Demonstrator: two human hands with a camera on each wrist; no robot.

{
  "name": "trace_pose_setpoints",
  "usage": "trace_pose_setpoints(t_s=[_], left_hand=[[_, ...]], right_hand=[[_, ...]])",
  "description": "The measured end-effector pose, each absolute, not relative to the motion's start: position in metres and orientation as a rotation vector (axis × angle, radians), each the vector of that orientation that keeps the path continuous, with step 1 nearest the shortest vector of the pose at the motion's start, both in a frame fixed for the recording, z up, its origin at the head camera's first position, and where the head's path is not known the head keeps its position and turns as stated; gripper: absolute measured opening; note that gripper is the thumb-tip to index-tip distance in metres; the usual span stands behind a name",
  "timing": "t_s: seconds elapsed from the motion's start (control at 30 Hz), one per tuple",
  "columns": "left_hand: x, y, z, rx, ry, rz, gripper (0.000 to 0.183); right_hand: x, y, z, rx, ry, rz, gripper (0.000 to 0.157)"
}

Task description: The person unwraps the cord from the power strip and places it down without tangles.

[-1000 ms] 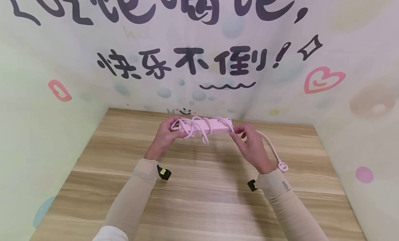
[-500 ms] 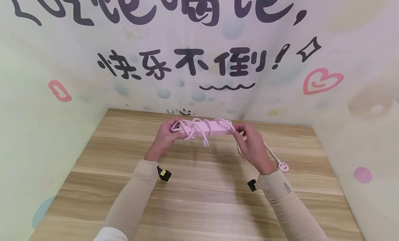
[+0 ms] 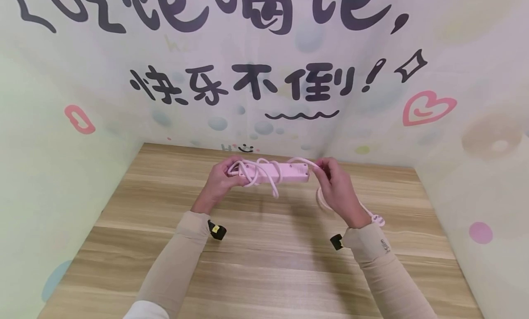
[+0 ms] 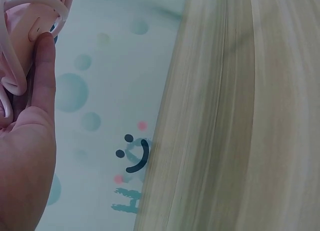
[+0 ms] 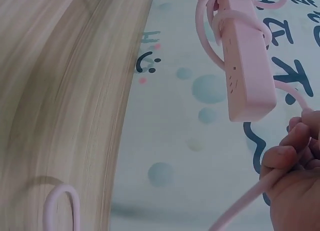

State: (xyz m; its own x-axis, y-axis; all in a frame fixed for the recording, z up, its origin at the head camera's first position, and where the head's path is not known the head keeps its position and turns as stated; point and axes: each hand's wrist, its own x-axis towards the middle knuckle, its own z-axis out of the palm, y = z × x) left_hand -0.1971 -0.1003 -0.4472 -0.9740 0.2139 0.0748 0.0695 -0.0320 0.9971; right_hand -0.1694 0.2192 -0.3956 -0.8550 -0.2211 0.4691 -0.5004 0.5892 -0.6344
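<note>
A pink power strip is held up above the far part of the table, its pink cord looped loosely around it. My left hand grips the strip's left end, thumb along its near side; in the left wrist view the thumb lies against the socket face. Off the strip's right end, my right hand pinches the cord, which runs through its curled fingers in the right wrist view. Beyond that hand the cord hangs in a loop, and the plug shows beside the right wrist.
The wood-grain table spreads beneath both hands. A printed backdrop with lettering rises behind its far edge and along both sides. Small black devices are worn at both wrists.
My right hand has moved from the strip's right end slightly outward, drawing the cord off that end. The left hand stays in place. The plug has shifted slightly right.
</note>
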Motion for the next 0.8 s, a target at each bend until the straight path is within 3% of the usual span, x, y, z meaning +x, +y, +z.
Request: trace_pose_setpoints(t_s=[0.8], left_hand=[[-0.197, -0.099, -0.445, 0.32, 2.115, 2.135, 0.06]], right_hand=[[-0.184, 0.227, -0.398, 0.432, -2.397, 1.179, 0.016]])
